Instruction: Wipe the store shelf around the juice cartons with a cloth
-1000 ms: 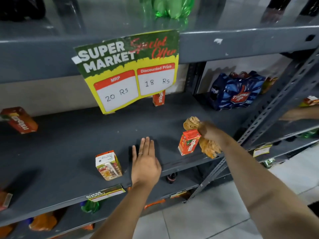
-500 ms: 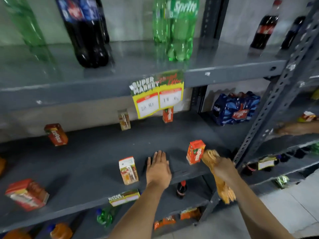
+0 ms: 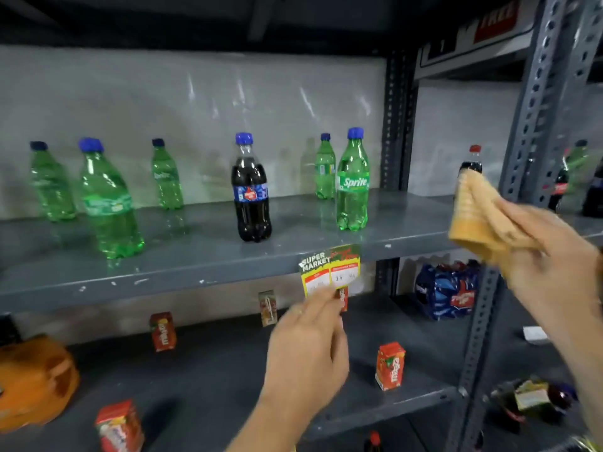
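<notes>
Cloth (image 3: 479, 220) bunched in the right hand (image 3: 551, 265), raised by the upper shelf's (image 3: 195, 272) right end, long side upright. Left hand (image 3: 306, 353) is loosely curled, holding nothing, above the juice cartons (image 3: 390, 365).

Soda bottles (image 3: 250, 190), price sign (image 3: 330, 269)

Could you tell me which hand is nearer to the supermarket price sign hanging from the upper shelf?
Left. The left hand is raised just below the price sign, its fingertips at its lower edge. The right hand, holding the cloth, is well off to the right.
</notes>
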Demonstrator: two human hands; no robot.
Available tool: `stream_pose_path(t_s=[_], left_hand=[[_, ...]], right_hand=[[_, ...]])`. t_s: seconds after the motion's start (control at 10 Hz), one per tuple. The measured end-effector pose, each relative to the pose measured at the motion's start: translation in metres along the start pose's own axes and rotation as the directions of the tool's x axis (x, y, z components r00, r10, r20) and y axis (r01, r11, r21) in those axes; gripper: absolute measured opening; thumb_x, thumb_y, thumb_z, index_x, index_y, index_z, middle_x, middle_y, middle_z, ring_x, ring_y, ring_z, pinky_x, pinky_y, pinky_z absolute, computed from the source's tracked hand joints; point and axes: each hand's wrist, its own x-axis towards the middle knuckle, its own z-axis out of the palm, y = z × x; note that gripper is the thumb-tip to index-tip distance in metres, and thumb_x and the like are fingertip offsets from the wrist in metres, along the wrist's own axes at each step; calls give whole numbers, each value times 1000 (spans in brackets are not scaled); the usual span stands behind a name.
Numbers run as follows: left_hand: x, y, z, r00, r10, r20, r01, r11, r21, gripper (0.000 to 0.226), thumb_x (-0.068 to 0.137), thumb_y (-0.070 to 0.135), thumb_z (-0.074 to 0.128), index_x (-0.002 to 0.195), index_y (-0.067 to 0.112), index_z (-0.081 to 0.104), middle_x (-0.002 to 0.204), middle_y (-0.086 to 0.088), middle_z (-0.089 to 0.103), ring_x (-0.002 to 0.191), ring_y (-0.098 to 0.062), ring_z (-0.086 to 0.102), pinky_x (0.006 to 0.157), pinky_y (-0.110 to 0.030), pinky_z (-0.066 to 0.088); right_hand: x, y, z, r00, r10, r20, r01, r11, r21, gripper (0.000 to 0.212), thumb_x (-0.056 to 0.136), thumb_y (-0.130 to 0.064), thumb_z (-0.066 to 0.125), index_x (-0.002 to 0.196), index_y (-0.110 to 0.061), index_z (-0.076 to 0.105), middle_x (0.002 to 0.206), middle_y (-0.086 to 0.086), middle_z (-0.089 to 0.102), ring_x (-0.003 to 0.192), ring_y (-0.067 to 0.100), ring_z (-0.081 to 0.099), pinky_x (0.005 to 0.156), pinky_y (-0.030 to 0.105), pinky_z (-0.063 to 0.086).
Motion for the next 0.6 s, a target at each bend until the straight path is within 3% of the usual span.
stream_pose_path(t_s=[0.1,0.2,0.3,0.4,0.5,0.6], left_hand=[[56,5,-39,990,50,-130,-34,992,124,30,82,17,55,109,14,68,126,-3,65,119,-17,59,98,-30,44],[92,4,-54,985,38,-167,0,975,221,33,82,16,54,113,10,66,129,-6,63,122,-20,57,102,-32,42],[109,1,-50,988,-45,-148,78,972,222,36,85,16,53,119,10,62,136,-6,57,126,-21,52,105,-34,40],[113,-1,-39,990,-78,-116,106,961,257,40,87,17,52,126,10,58,142,-6,51,133,-20,45,112,-31,30],[113,-2,-31,992,-78,-95,103,947,305,45,86,18,51,129,9,55,144,-8,48,135,-22,42,115,-34,28],[132,1,-40,990,-59,-132,105,921,374,50,85,19,50,135,8,48,149,-10,41,141,-24,33,116,-40,30]], right_hand=[[52,-11,30,955,91,283,-93,996,-7,59,80,10,51,129,-22,59,133,2,59,120,22,55,102,26,41],[80,-11,52,613,264,745,-268,956,-118,56,80,-38,61,131,-17,57,119,6,63,99,20,57,88,30,45],[85,-5,54,446,277,851,-327,936,-133,87,69,-76,53,140,-27,46,140,0,50,120,18,50,110,37,33],[90,-7,46,399,244,884,-369,925,-89,68,92,-59,36,150,-26,23,159,-3,18,147,18,16,119,35,10],[84,-2,49,355,194,914,-309,948,-82,65,94,-58,27,151,-28,18,161,-4,11,148,16,11,119,32,8],[96,-5,39,412,97,906,-220,976,-5,76,84,-74,25,150,-35,21,160,-8,14,147,16,18,118,37,14]])
